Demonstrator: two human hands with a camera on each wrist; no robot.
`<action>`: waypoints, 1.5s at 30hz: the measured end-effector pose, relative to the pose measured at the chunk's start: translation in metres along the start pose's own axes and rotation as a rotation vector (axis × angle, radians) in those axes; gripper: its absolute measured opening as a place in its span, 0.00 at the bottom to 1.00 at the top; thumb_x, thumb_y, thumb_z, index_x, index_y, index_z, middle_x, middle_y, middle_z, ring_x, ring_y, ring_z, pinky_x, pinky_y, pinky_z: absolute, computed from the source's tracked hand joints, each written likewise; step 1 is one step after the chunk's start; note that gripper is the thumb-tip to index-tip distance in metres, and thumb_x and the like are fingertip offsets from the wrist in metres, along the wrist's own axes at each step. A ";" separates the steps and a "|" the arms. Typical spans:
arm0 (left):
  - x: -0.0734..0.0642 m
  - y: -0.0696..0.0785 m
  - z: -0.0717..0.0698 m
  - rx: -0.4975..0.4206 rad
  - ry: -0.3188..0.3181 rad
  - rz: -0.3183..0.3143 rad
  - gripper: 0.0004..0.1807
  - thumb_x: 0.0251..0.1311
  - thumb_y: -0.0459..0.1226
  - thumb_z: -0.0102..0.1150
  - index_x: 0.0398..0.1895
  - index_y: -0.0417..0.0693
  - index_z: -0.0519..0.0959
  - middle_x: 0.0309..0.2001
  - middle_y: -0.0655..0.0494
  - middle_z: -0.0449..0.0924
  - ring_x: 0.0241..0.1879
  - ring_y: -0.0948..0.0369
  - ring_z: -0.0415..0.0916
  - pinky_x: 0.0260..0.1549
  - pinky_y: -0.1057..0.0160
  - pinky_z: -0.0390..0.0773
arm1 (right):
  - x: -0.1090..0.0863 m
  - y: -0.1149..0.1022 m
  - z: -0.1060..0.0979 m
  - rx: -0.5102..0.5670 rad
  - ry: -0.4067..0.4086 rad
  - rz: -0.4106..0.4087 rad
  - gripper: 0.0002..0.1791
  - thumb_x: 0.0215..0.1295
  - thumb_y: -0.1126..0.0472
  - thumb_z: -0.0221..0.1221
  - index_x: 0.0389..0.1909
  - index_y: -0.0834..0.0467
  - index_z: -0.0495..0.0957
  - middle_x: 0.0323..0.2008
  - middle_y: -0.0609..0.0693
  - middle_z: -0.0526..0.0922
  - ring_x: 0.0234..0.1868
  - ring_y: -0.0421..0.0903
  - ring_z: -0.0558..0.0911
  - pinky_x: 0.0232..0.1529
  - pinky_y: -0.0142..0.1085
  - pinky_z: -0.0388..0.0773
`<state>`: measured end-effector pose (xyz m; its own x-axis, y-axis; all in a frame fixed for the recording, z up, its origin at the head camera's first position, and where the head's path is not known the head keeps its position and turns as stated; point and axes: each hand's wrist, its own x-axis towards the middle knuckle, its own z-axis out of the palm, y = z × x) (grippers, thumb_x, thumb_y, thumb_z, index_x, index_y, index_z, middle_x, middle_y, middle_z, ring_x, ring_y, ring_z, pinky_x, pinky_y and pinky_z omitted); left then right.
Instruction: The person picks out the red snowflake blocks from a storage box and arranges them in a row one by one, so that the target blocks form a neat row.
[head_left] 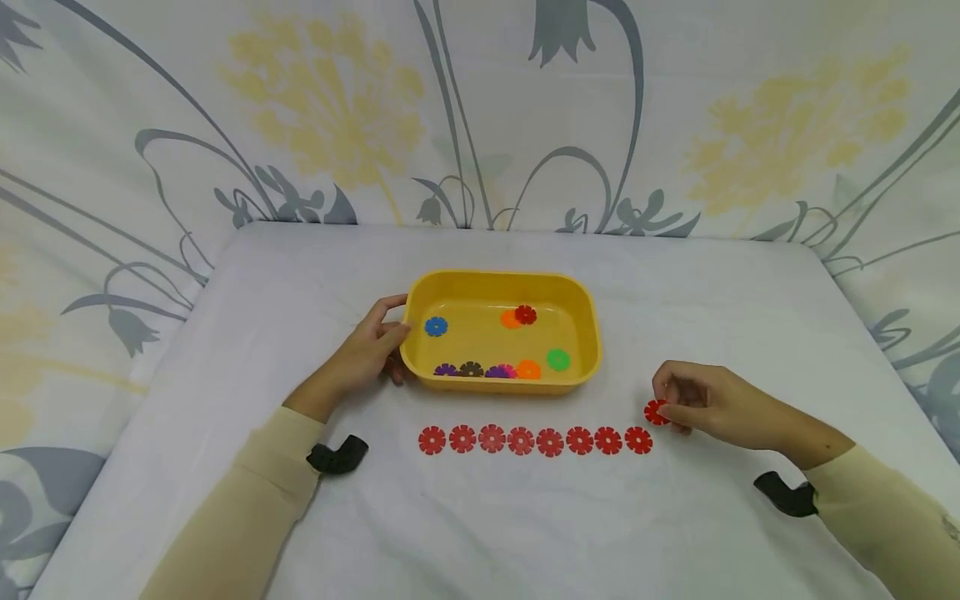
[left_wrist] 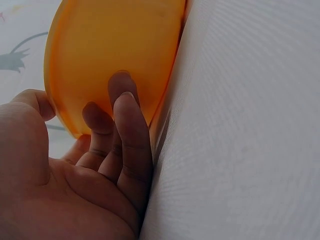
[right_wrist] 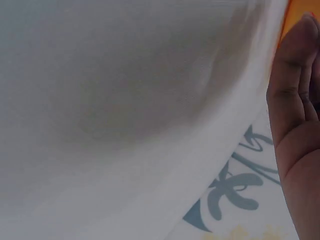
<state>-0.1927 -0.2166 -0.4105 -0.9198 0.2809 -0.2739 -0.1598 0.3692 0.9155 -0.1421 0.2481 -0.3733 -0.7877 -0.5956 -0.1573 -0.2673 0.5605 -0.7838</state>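
A yellow plastic tray stands at the middle of the table, with several flower-shaped discs inside. My left hand grips its left end; in the left wrist view the bent fingers lie against the outer wall and the thumb is at the rim. Between thumb and fingers my right hand pinches a red flower-shaped disc, just above the right end of a straight row of several like red discs. In the right wrist view only part of the right hand shows, with the disc mostly hidden.
Inside the tray lie a blue disc, a green disc, a red disc overlapping an orange one, and several darker discs along the near wall. A white cloth covers the table; patterned fabric hangs behind.
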 end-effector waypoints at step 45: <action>0.000 0.000 0.001 0.010 0.000 0.006 0.30 0.78 0.46 0.40 0.79 0.61 0.47 0.52 0.38 0.79 0.27 0.52 0.77 0.32 0.61 0.83 | 0.056 -0.054 -0.027 -0.416 0.224 -0.084 0.08 0.64 0.64 0.66 0.43 0.55 0.80 0.40 0.46 0.83 0.42 0.42 0.79 0.43 0.30 0.82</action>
<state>-0.1919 -0.2157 -0.4107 -0.9208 0.2833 -0.2682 -0.1506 0.3760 0.9143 -0.1868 0.2008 -0.3236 -0.8419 -0.5357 0.0653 -0.4984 0.7255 -0.4746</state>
